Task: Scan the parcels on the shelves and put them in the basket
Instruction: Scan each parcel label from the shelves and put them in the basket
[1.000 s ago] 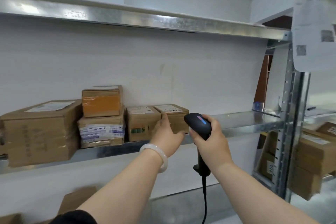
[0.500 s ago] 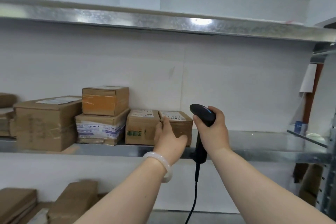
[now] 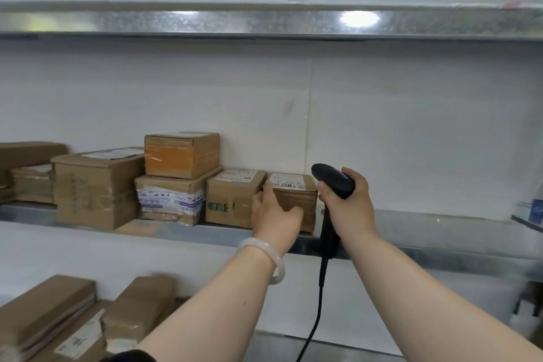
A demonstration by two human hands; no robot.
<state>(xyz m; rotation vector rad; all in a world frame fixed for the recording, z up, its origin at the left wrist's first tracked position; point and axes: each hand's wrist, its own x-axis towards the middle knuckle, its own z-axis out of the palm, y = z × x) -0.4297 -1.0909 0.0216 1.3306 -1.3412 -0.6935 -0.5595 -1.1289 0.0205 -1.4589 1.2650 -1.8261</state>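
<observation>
A small cardboard parcel (image 3: 296, 195) with a white label on top stands at the right end of a row on the metal shelf (image 3: 426, 226). My left hand (image 3: 274, 216) lies against its front, fingers at its left edge and thumb spread across the front. Whether it grips the parcel I cannot tell. Just right of the parcel, my right hand (image 3: 348, 206) grips a black corded barcode scanner (image 3: 332, 182), head pointing left over the parcel. No basket is in view.
Left of that parcel sit a labelled box (image 3: 232, 200), a taped box (image 3: 173, 200) with an orange-taped box (image 3: 182, 154) on it, and a larger box (image 3: 94, 188). More parcels (image 3: 58, 317) lie on the shelf below. An upper shelf (image 3: 264, 22) runs overhead.
The view has swung left, so the shelf post and right-hand shelving have left the frame. My left hand stays at the small parcel's front and my right hand keeps the scanner beside it.
</observation>
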